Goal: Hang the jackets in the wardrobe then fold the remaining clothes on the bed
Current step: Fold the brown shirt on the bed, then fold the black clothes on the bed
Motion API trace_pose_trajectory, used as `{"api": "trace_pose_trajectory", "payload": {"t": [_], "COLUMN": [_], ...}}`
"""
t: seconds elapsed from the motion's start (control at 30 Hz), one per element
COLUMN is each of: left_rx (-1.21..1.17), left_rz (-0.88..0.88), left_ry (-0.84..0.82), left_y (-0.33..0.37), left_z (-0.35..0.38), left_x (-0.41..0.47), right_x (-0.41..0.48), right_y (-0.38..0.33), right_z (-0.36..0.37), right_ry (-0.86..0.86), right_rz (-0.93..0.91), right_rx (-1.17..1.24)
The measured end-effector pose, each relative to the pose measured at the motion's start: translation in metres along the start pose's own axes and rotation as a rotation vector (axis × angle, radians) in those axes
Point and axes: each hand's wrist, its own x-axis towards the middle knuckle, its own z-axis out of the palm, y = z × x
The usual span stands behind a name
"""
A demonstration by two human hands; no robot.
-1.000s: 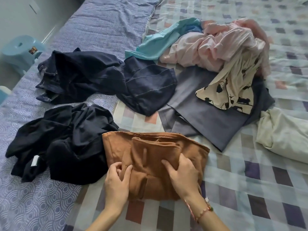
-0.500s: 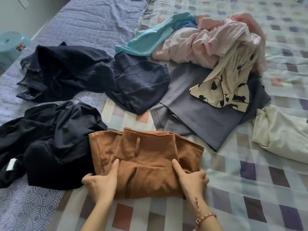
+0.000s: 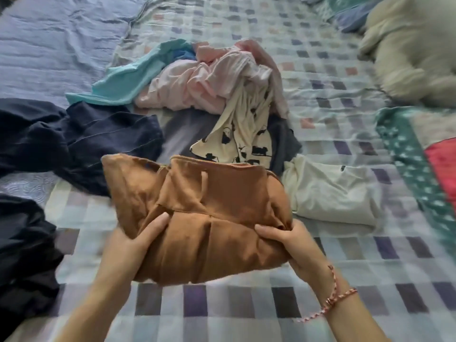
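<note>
Gripping folded brown trousers (image 3: 209, 218) at both ends, left hand (image 3: 138, 240) and right hand (image 3: 291, 245) curled round the bundle over the checked bedspread (image 3: 222, 307); soft, light, likely to unfold unless supported underneath

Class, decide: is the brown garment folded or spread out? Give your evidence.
Folded. The brown garment is a compact layered bundle, gripped at either side by the left hand and right hand.

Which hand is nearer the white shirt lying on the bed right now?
Right. The right hand grips the brown garment at its right edge, close beside the white shirt; the left hand holds the garment's opposite edge, farther away.
</note>
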Motion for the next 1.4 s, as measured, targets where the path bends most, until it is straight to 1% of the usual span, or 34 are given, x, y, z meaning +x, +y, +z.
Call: {"api": "trace_pose_trajectory", "payload": {"t": [0.07,0.13,0.17,0.2,0.27,0.3,0.37,0.4,0.43,0.5,0.57,0.6,0.7,0.73,0.77,0.8,0.83,0.87,0.9,0.97,1.0,1.03,1.07,1.13,1.17,1.2,1.23,1.27,1.3,1.33,1.4], "left_rx": [0.011,-0.012,-0.014,-0.009,0.079,0.192,0.448,0.511,0.537,0.549,0.575,0.583,0.555,0.550,0.533,0.530,0.525,0.516,0.513,0.536,0.549,0.585,0.640,0.777,0.861,0.917,0.937,0.943,0.909,0.839,0.723], "left_rz": [0.102,0.240,0.299,0.320,0.254,0.190,0.089,0.063,0.055,0.086,0.106,0.107,0.107,0.106,0.105,0.105,0.109,0.123,0.134,0.160,0.197,0.191,0.224,0.185,0.117,0.054,-0.059,-0.112,-0.162,-0.175,-0.126], "left_ry": [-0.109,-0.200,-0.234,-0.250,-0.286,-0.283,-0.200,-0.149,-0.106,-0.058,0.001,0.041,0.150,0.185,0.234,0.279,0.327,0.381,0.453,0.574,0.602,0.713,0.721,0.725,0.702,0.672,0.662,0.647,0.642,0.649,0.647], "left_y": [0.025,0.043,0.053,0.054,0.049,0.041,0.021,0.011,0.003,-0.011,-0.019,-0.021,-0.025,-0.028,-0.031,-0.032,-0.034,-0.034,-0.036,-0.041,-0.044,-0.054,-0.058,-0.076,-0.086,-0.095,-0.111,-0.117,-0.126,-0.133,-0.138], "left_z": [0.062,0.113,0.152,0.180,0.228,0.246,0.264,0.267,0.266,0.250,0.229,0.217,0.177,0.163,0.143,0.128,0.114,0.097,0.071,0.011,0.008,-0.057,-0.060,-0.104,-0.126,-0.130,-0.170,-0.171,-0.186,-0.198,-0.211], "left_x": [0.002,0.007,0.008,0.014,0.025,0.029,0.033,0.033,0.033,0.040,0.052,0.060,0.082,0.087,0.090,0.091,0.091,0.090,0.091,0.091,0.093,0.087,0.087,0.082,0.079,0.079,0.075,0.075,0.077,0.079,0.083], "right_x": [0.002,0.010,0.014,0.020,0.039,0.048,0.065,0.073,0.081,0.096,0.112,0.119,0.130,0.127,0.124,0.119,0.112,0.104,0.097,0.085,0.077,0.072,0.068,0.060,0.057,0.050,0.039,0.034,0.026,0.019,0.011], "right_y": [-0.019,-0.032,-0.040,-0.043,-0.042,-0.038,-0.028,-0.024,-0.020,-0.014,0.000,0.009,0.019,0.013,0.005,-0.004,-0.013,-0.020,-0.023,-0.027,-0.028,-0.025,-0.022,-0.008,0.000,0.007,0.018,0.022,0.027,0.032,0.038], "right_z": [-0.062,-0.105,-0.137,-0.161,-0.204,-0.218,-0.230,-0.228,-0.220,-0.195,-0.179,-0.175,-0.172,-0.169,-0.161,-0.156,-0.146,-0.131,-0.103,-0.033,-0.020,0.054,0.067,0.132,0.166,0.180,0.231,0.240,0.264,0.285,0.317], "right_ry": [0.148,0.274,0.342,0.413,0.552,0.624,0.744,0.763,0.731,0.566,0.405,0.359,0.315,0.317,0.343,0.406,0.477,0.515,0.487,0.314,0.224,0.047,-0.052,-0.269,-0.366,-0.425,-0.511,-0.528,-0.553,-0.560,-0.556], "right_rz": [-0.101,-0.182,-0.212,-0.217,-0.160,-0.087,0.054,0.040,-0.036,-0.166,-0.119,-0.072,0.055,0.093,0.089,0.048,-0.044,-0.173,-0.326,-0.515,-0.534,-0.593,-0.550,-0.521,-0.510,-0.462,-0.441,-0.366,-0.322,-0.275,-0.255], "right_rx": [0.030,0.043,-0.010,-0.092,-0.277,-0.413,-0.798,-0.923,-0.963,-0.939,-1.016,-1.058,-1.115,-1.137,-1.159,-1.153,-1.134,-1.094,-1.058,-0.975,-0.966,-0.955,-0.973,-1.022,-1.049,-1.028,-1.013,-0.949,-0.880,-0.803,-0.724]}}
